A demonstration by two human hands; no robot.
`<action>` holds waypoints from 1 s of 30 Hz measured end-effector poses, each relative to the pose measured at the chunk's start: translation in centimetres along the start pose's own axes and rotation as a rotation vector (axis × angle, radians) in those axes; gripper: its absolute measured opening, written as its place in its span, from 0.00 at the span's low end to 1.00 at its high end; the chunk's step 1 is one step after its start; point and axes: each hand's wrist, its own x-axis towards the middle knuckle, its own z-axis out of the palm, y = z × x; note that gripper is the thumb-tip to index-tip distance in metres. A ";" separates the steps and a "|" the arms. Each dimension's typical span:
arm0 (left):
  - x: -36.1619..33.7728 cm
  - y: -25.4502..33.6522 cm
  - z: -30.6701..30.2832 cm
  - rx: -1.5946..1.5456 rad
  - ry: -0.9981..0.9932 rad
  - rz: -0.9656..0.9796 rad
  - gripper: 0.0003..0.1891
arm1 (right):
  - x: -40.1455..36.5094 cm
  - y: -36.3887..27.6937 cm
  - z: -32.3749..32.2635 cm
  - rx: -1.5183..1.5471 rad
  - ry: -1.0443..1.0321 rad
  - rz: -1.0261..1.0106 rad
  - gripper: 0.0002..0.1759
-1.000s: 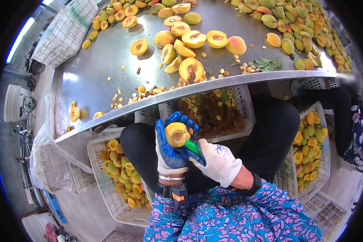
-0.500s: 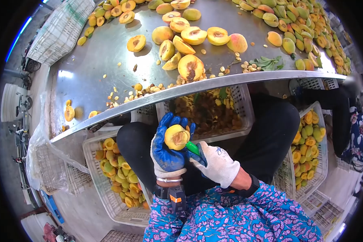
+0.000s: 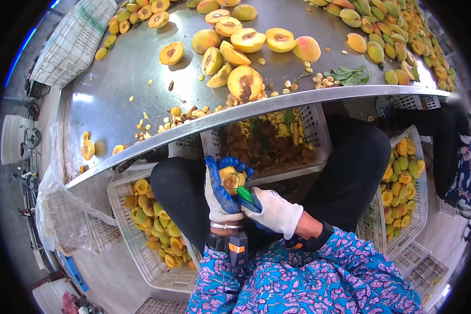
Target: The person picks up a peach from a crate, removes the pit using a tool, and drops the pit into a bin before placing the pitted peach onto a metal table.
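A: What's the setting?

B: A metal worktop point(image 3: 107, 104) with a raised bright edge curves across the upper part of the view. Cut fruit halves point(image 3: 244, 82) lie near its middle, a big fruit pile point(image 3: 392, 34) fills its far right, and small pale kernels point(image 3: 186, 118) are scattered along the near edge, with green leaves point(image 3: 350, 76) further right.

A: And the hands?

B: Both are gloved, close together in front of the worktop, above the wearer's lap. The left hand point(image 3: 222, 199) has its fingers curled up around a yellow fruit point(image 3: 231, 178), its brown-marked face turned up toward the camera.

A: The other one?

B: The right hand point(image 3: 276, 210) has its fingers closed around a green-handled tool point(image 3: 245, 194). The handle's front end points at the fruit, right at its lower edge; whether a blade goes in, I can't tell.

A: What's around them?

B: A crate of brown scraps point(image 3: 315, 128) sits beyond the hands, partly under the worktop. To the left is a crate of cut fruit point(image 3: 126, 243), and another fruit crate point(image 3: 422, 204) stands right of the dark-trousered knees.

A: Anyone else?

B: Another person's dark-clad leg point(image 3: 445, 149) shows at the far right, well apart from these hands.
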 end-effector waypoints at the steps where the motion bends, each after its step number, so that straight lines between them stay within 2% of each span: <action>1: 0.2 -0.1 -0.3 -0.005 0.003 -0.007 0.22 | 0.2 0.2 -0.2 0.049 -0.048 0.014 0.14; 5: 0.8 -0.5 -1.3 0.089 -0.023 0.012 0.22 | 0.6 0.3 -0.2 0.063 -0.127 0.073 0.13; 7: 0.9 -0.7 -1.6 0.146 -0.029 0.026 0.24 | 1.0 0.6 0.3 -0.049 -0.107 0.087 0.13; 12: 0.7 -0.5 -1.0 0.041 -0.021 0.013 0.22 | 0.8 1.0 1.2 -0.219 0.001 0.059 0.19; 13: 0.6 -0.4 -0.7 0.019 -0.017 0.009 0.22 | 0.7 0.7 0.9 -0.262 -0.003 0.106 0.19; 15: 0.5 -0.2 -0.7 -0.024 -0.062 -0.082 0.22 | 0.4 -0.5 0.2 -0.345 -0.006 0.207 0.20; 17: 0.2 0.4 -0.6 -0.017 -0.124 -0.143 0.22 | 0.4 -0.7 -0.5 -0.392 -0.031 0.205 0.19; 20: 0.3 0.4 -0.6 -0.015 -0.103 -0.175 0.22 | 0.3 -0.7 -0.9 -0.435 -0.053 0.193 0.18; 23: 1.7 0.0 -2.3 -0.161 -0.149 -0.281 0.21 | 0.7 -0.6 -0.7 -0.477 -0.089 0.197 0.18; 26: 1.6 -0.5 -1.8 -0.065 0.065 -0.220 0.20 | 1.1 0.5 -0.3 -0.511 -0.095 0.180 0.20; 27: 1.9 -0.8 -2.3 -0.098 0.026 -0.220 0.20 | 1.4 0.8 -0.2 -0.539 -0.107 0.184 0.20; 30: 2.1 -0.9 -2.0 -0.046 0.070 -0.177 0.21 | 2.0 0.7 -0.8 -0.582 -0.145 0.170 0.20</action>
